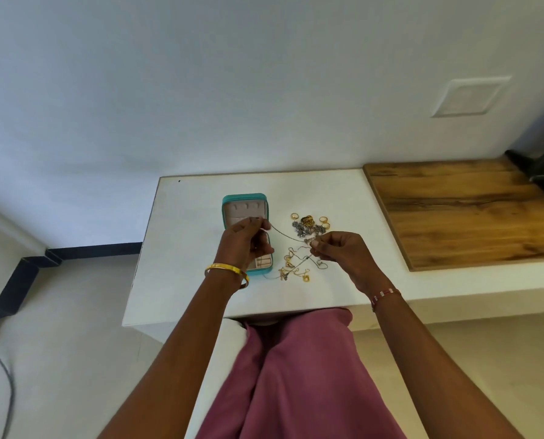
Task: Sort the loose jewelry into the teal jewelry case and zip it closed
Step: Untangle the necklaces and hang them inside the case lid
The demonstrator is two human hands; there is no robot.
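- Case (pixel 244 202) lies open on the white table (pixel 182 248), partly under the left hand (pixel 243 242).
- Left hand pinches one end of a thin chain (pixel 285 235); right hand (pixel 340 253) pinches the other.
- Loose jewelry (pixel 308 224) sits just right of the case, beneath the chain.

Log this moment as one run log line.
step: stowing chain | left hand: pinches chain | right hand: pinches chain | teal case: open | loose jewelry: on table

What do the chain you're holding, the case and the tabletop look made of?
Chain: thin metal, silvery-grey, judging by its fine links; the plating is unclear. Teal case: probably faux leather outside, matte pinkish velvety lining inside. White table: smooth, matte painted or laminate surface; which one is uncertain.
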